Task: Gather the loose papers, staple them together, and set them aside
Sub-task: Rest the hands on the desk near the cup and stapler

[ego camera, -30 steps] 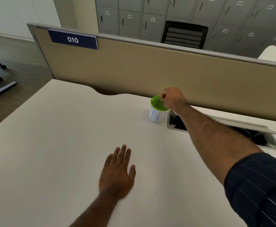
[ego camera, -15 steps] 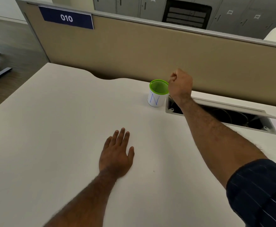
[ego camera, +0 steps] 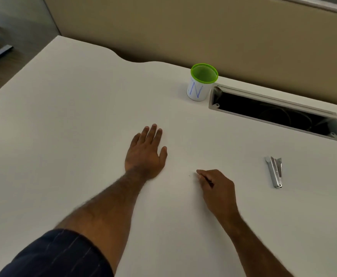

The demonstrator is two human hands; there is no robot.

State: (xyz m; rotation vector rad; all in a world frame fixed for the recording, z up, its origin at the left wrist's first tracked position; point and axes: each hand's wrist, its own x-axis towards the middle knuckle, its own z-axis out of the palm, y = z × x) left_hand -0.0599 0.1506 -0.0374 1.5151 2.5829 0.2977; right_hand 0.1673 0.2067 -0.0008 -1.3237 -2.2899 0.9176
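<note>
The white desk (ego camera: 67, 136) fills most of the view, and a beige partition (ego camera: 183, 33) stands along its far edge. A long open cable slot (ego camera: 273, 114) is cut into the desk at the far right, dark inside, with some cables faintly visible. The left hand (ego camera: 145, 152) lies flat on the desk near the middle, palm down, fingers stretched and close together, and it holds nothing. The right hand (ego camera: 217, 186) is just to the right of it and a little nearer to the person; its fingers are curled in and the fingertips pinch together close to the desk surface, but whether they hold something small I cannot tell. A white cup (ego camera: 200, 84) with a green rim and a blue letter N stands upright just beside the left end of the slot. A small metal stapler (ego camera: 274, 171) lies on the desk to the right of the right hand, apart from it. No papers can be seen on the desk in this view.
</note>
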